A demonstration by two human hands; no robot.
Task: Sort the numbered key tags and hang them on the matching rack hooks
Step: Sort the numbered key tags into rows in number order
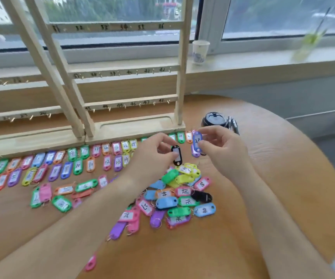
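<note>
1. My left grip [154,156] has its fingers curled in and pinches a black key tag [176,155] by its side, held just above the worktop [273,188]. The tag's white label faces me, but it's too blurry to read the number.
2. My right grip [223,150] pinches a blue key tag [197,141] between thumb and fingertips. It's upright and reads 22. The two tags are close together but not touching.
3. Right below both hands is the unsorted pile [182,196]: green, yellow, pink, blue, purple and black tags heaped on each other, some face down. A few numbers show, like 20 and 26.
4. Off to the left, the sorted rows [72,164] lie flat on the worktop in lines along the foot of the rack, labels up. I can make out 10, 11, 12 and 14 in there.
5. One stray pink tag [91,263] sits by itself near the bottom edge, partly behind my left forearm.
6. The wooden rack [122,72] stands at the back against the window. Its rails have handwritten numbers with small hooks under them, and 45 and 47 read clearly on the lowest rail. A second rack [11,117] is just beside it on the left.
7. There's a round black item [214,118] behind my right grip, and a paper cup [200,51] up on the windowsill.
</note>
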